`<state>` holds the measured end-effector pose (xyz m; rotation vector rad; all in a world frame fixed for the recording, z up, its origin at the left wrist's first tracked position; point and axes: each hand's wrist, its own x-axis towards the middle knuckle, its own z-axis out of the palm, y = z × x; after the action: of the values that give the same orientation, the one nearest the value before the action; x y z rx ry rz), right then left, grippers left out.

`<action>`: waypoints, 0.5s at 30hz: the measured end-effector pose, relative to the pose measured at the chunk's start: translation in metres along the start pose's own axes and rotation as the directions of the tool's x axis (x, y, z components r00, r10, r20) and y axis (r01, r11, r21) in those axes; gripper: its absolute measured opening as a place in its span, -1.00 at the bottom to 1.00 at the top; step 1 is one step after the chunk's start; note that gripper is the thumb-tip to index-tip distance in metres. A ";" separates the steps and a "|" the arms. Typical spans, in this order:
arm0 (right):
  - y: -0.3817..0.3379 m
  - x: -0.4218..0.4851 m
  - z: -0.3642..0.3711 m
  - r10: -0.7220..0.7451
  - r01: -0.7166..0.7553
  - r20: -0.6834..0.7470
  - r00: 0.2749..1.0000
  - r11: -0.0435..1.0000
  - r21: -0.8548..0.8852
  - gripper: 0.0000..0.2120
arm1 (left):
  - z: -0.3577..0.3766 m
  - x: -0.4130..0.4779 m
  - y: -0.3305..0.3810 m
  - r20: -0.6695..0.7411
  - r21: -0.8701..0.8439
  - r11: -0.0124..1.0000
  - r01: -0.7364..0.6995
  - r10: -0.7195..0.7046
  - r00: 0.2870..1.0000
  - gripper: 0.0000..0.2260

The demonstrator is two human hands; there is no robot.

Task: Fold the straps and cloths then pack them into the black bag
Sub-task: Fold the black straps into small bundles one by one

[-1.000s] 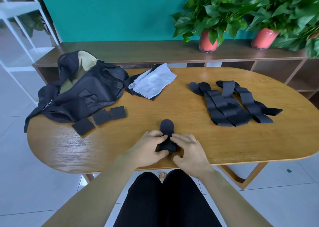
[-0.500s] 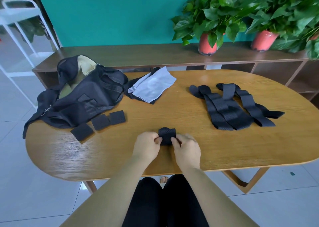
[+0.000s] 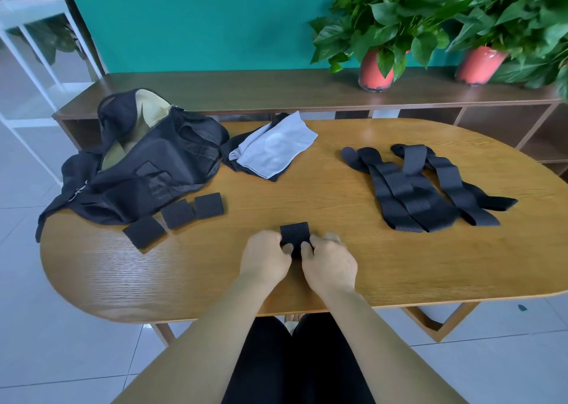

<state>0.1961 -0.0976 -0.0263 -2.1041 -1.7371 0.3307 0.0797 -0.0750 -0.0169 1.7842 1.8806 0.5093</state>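
While both hands work at the lower centre of the frame, the left hand [image 3: 266,257] and right hand [image 3: 330,263] each pinch one side of a small folded strap [image 3: 295,234] lying on the table [image 3: 307,194]. Each grip is clenched on it, fingers curled over its near edge. The perforated black fabric looks light, soft and springy. I judge it would unroll if let go, so it is best taken across the fold, thumb beneath and fingers on top, pressing the layers together. At centre left three folded straps [image 3: 178,213] lie just beside the open black bag [image 3: 147,170] at upper left. Grey and dark cloths [image 3: 270,150] sit at upper centre, and unfolded straps [image 3: 424,188] lie heaped at the right, well apart.
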 end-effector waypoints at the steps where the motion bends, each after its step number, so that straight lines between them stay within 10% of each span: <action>1: -0.001 -0.001 0.000 0.002 -0.002 0.000 1.000 1.000 -0.021 -0.71 | -0.001 -0.001 0.001 0.005 0.005 1.000 0.000 0.000 1.000 -0.69; 4: -0.004 -0.003 -0.001 0.003 -0.003 -0.012 1.000 0.999 -0.038 -0.70 | -0.003 -0.003 0.006 0.001 0.054 0.998 -0.040 0.040 0.999 -0.88; 7: -0.004 -0.004 -0.001 -0.008 0.008 -0.019 1.000 1.000 -0.026 -0.62 | -0.003 -0.005 0.004 0.022 0.122 0.990 -0.077 0.074 0.997 -0.47; 15: -0.008 -0.003 -0.001 -0.045 0.043 -0.006 0.999 0.984 -0.173 -0.72 | -0.004 -0.004 0.004 0.156 0.390 0.908 -0.150 0.095 0.983 -0.51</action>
<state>0.1891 -0.0992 -0.0225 -2.1776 -1.8631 0.1612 0.0802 -0.0780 -0.0107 2.1481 1.8840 0.0369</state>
